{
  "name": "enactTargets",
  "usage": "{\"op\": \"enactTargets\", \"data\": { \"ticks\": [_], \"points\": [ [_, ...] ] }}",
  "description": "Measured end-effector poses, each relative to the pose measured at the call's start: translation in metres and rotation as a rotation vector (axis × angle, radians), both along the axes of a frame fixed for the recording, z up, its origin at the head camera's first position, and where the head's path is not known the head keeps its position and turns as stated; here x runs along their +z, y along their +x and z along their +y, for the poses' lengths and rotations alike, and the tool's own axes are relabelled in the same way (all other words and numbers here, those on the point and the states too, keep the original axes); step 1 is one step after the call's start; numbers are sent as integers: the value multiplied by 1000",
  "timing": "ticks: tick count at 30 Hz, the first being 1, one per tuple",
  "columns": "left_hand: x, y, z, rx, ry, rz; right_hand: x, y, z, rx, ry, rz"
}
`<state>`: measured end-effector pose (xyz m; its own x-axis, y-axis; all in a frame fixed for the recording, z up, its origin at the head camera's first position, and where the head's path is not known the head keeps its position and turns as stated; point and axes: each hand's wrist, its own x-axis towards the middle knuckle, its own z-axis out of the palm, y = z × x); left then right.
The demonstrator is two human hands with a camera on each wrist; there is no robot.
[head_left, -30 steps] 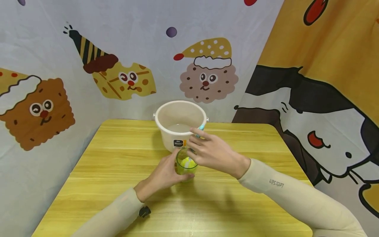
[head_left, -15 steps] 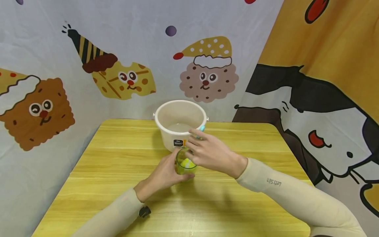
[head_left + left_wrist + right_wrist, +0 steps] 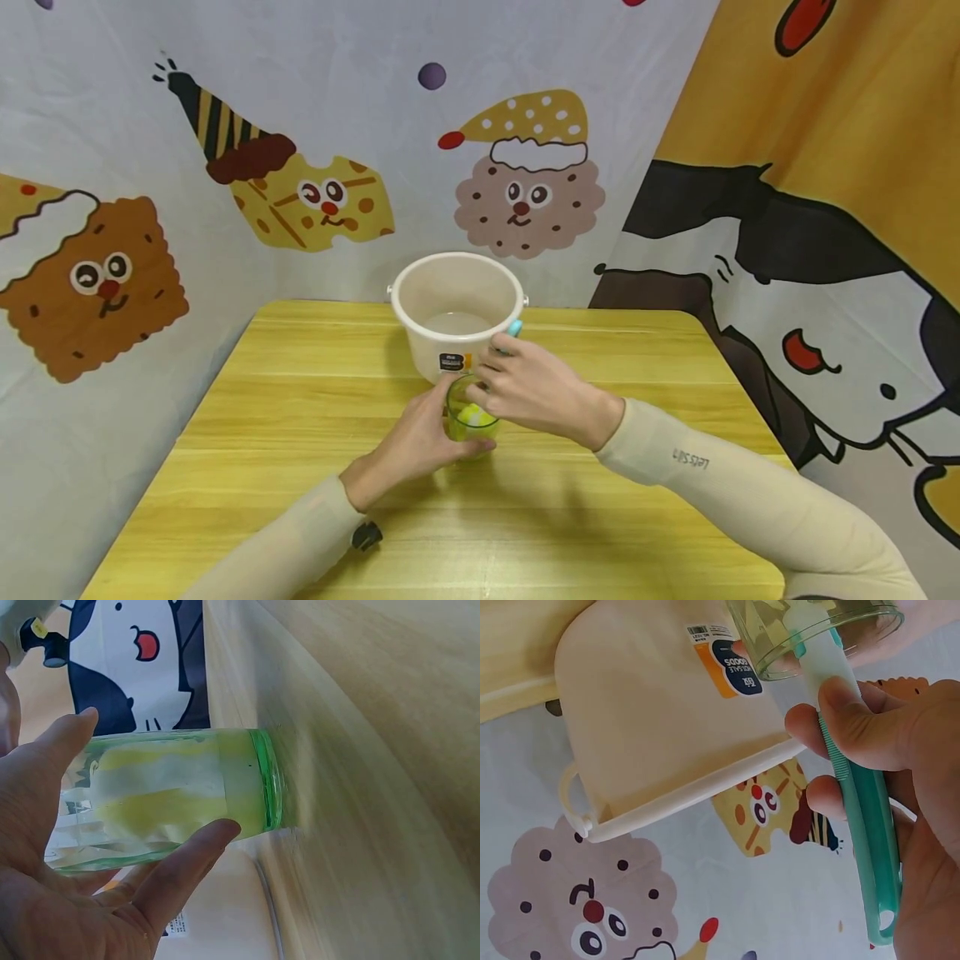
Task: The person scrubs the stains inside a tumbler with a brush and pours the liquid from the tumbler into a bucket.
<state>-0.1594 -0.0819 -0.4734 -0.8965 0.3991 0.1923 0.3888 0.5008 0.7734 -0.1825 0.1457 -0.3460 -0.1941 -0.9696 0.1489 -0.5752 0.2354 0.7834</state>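
A clear green drinking glass (image 3: 472, 437) stands upright near the table's middle. My left hand (image 3: 414, 435) grips it from the left, thumb and fingers spread round its wall, as the left wrist view also shows. Inside the glass is the yellow-and-white sponge head (image 3: 161, 784) of a cup brush (image 3: 866, 832). Above the rim, my right hand (image 3: 536, 387) holds the brush by its teal handle, thumb and fingers curled round it. In the head view only the handle's end sticks out above that hand. The right wrist view shows the white neck entering the glass mouth.
Just behind the glass, a cream plastic bucket (image 3: 423, 346) stands on the wooden table (image 3: 315, 358), with a printed label (image 3: 735, 667) on its front. A cloth with cartoon figures (image 3: 525, 208) hangs behind and beside the table.
My right hand has shifted slightly left, its index finger now curled in closer to the handle. The handle's end has tilted a little to the right. My left hand and the glass stay put.
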Motion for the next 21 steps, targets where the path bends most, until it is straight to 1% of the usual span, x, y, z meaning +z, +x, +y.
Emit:
{"op": "enactTargets", "data": {
  "ticks": [4,9,14,21],
  "points": [
    [0,-1,1,10,-1,-6,-1,-1,1,-6,11,1],
    [0,0,1,3,7,-4,-3,-2,3,-12,19,-1],
    [1,0,1,4,4,8,-4,-2,5,-7,18,-12],
    [3,0,2,23,-18,32,-6,-2,6,-6,21,-18]
  ]
}}
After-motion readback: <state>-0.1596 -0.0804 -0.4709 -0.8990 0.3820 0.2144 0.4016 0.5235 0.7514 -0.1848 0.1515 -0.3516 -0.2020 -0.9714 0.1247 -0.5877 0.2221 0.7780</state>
